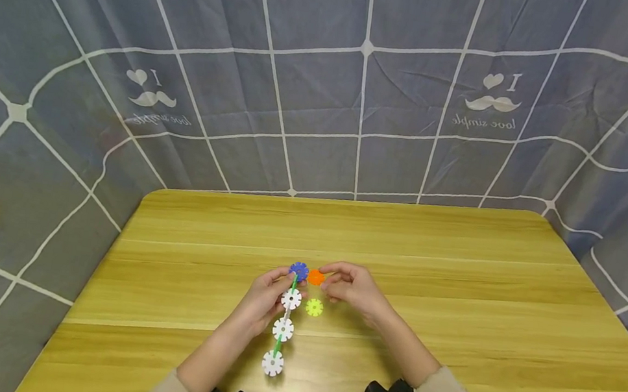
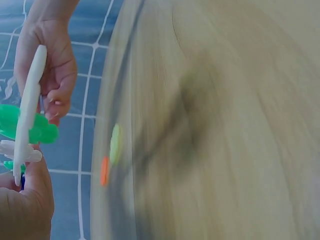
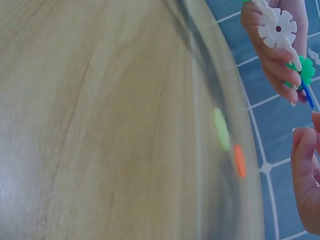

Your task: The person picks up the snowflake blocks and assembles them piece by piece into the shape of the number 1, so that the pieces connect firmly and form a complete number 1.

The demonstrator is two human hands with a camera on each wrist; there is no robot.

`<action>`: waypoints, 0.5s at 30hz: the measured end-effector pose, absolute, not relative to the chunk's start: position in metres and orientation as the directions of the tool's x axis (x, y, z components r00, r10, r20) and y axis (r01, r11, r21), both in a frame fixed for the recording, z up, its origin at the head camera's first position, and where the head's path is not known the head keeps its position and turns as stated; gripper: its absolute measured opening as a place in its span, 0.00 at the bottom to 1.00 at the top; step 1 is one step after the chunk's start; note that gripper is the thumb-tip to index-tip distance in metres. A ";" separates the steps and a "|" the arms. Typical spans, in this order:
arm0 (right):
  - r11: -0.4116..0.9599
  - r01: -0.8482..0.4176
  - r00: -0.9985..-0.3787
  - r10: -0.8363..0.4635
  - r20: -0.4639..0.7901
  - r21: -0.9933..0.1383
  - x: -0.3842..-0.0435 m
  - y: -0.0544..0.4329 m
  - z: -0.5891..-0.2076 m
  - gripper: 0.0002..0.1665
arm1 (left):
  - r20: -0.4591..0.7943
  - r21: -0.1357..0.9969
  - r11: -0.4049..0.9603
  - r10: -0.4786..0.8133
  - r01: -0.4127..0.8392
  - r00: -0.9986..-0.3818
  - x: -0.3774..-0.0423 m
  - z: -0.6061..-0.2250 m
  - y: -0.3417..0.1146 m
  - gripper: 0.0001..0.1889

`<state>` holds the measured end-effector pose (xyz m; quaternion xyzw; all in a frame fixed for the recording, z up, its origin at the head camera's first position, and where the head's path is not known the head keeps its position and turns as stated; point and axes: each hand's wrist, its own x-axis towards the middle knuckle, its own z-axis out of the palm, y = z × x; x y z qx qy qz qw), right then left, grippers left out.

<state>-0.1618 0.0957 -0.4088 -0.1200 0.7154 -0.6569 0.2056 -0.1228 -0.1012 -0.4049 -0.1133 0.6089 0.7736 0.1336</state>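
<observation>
My left hand (image 1: 266,298) grips the upper end of a chain of slotted snowflake discs, near the blue disc (image 1: 299,271). Below it, edge-on green discs (image 1: 278,346) alternate with white discs (image 1: 282,329), and the chain hangs raised over the table, as the left wrist view shows its white disc (image 2: 30,100) close up. Beside the blue disc, my right hand (image 1: 354,289) is held up with fingers loosely bent and nothing between them. In the right wrist view, the right fingers (image 3: 302,155) stand just below the blue disc's edge (image 3: 307,95).
An orange disc (image 1: 316,277) and a yellow-green disc (image 1: 315,307) lie flat on the wooden table (image 1: 457,272), beneath and between the hands. A grey curtain (image 1: 326,93) with white lines stands behind the table's far edge.
</observation>
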 end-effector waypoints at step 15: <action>0.279 0.026 -0.884 -0.442 -0.153 -0.960 -0.165 0.082 -0.432 0.19 | -0.351 0.915 -0.210 0.014 -0.346 -0.936 -0.122 -0.409 -0.113 0.12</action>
